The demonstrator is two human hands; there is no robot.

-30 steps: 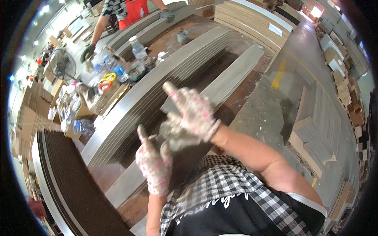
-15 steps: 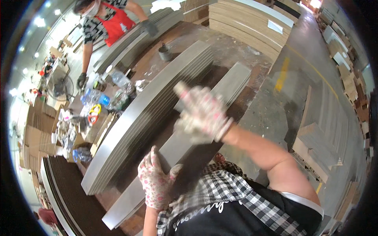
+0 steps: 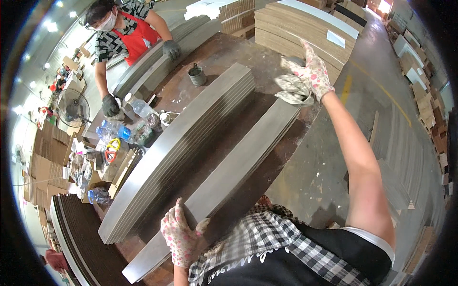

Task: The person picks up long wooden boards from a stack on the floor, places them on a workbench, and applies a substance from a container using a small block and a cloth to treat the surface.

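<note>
A low stack of long grey boards [image 3: 245,155] lies slantwise in front of me on the dark table [image 3: 229,45]. My left hand [image 3: 180,237], in a white glove with pink flowers, lies across its near end, fingers stretched over the top and thumb apart at the near edge. At the far end, my right hand [image 3: 314,74], in a matching glove, holds a crumpled pale rag [image 3: 296,90] against the boards; some of its fingers point outward past the rag. Beyond this stack, a taller stack of grey boards [image 3: 191,121] runs roughly alongside.
A small grey pot [image 3: 197,76] stands on the table. Plastic bottles [image 3: 138,106], orange-and-yellow tape rolls [image 3: 112,148] and other clutter crowd the left side. Across the table, a co-worker in a red apron [image 3: 138,43] has gloved hands by another board stack [image 3: 186,40]. Thick board piles [image 3: 296,38] rise behind.
My right hand has swept away from me along the near stack, from its middle to its far end, with the rag. The left hand has shifted slightly toward the near end.
</note>
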